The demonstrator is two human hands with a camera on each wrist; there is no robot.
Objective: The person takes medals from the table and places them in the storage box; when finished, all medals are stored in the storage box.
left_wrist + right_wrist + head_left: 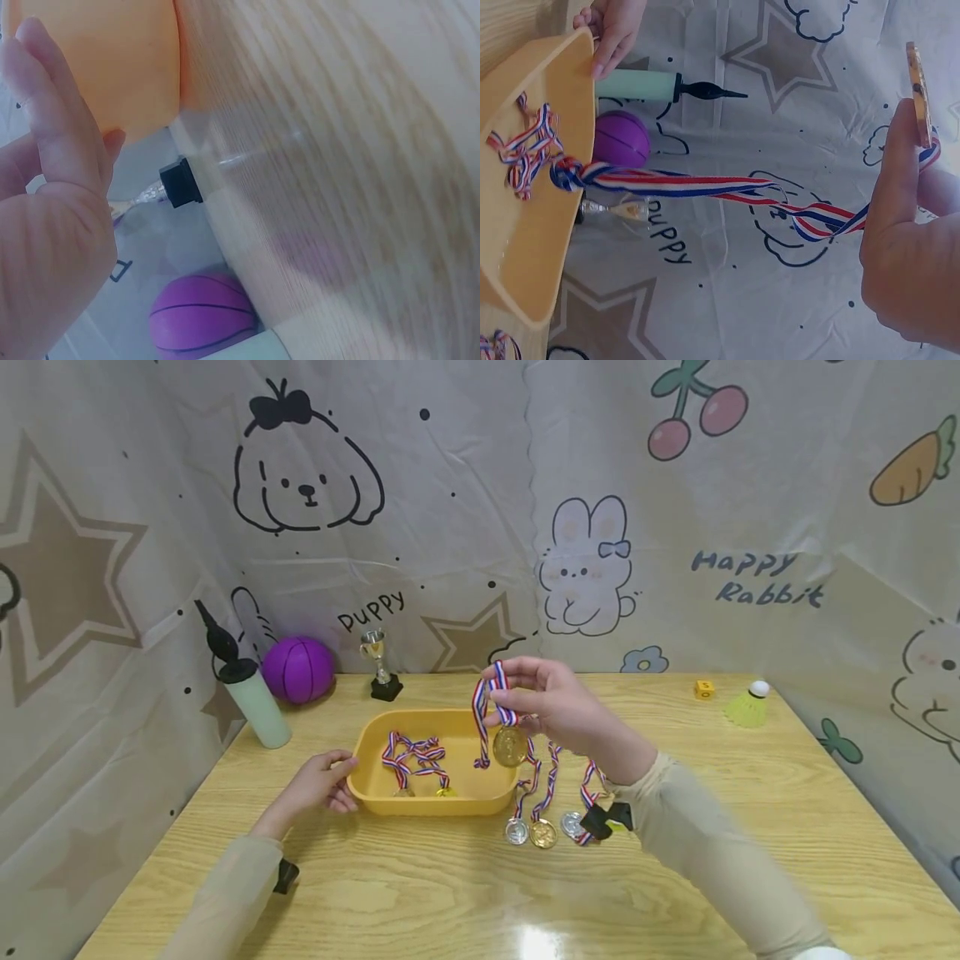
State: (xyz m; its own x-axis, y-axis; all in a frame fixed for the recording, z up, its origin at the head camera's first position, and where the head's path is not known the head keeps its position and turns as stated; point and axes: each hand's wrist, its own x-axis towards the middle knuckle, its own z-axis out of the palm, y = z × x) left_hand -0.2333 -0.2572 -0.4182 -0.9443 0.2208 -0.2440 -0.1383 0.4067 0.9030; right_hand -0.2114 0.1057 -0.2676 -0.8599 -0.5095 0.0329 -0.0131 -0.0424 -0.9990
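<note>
My right hand (551,697) pinches the striped ribbon of a gold medal (511,746) above the right end of a yellow tub (438,807). In the right wrist view, the medal's edge (918,94) shows by the fingers, and the red, white and blue ribbon (682,182) stretches off to a bunched end over the tub. My left hand (318,782) rests against the tub's left end with fairly straight fingers at the rim. Inside the tub lie tangled striped ribbons (412,754) with medals partly hidden by the front wall.
Right of the tub lie a silver medal (517,832), a gold medal (543,833) and another silver one (572,824). Behind stand a green pump (257,706), purple ball (298,670) and small trophy (380,664). A yellow die (703,690) and shuttlecock (748,705) sit far right.
</note>
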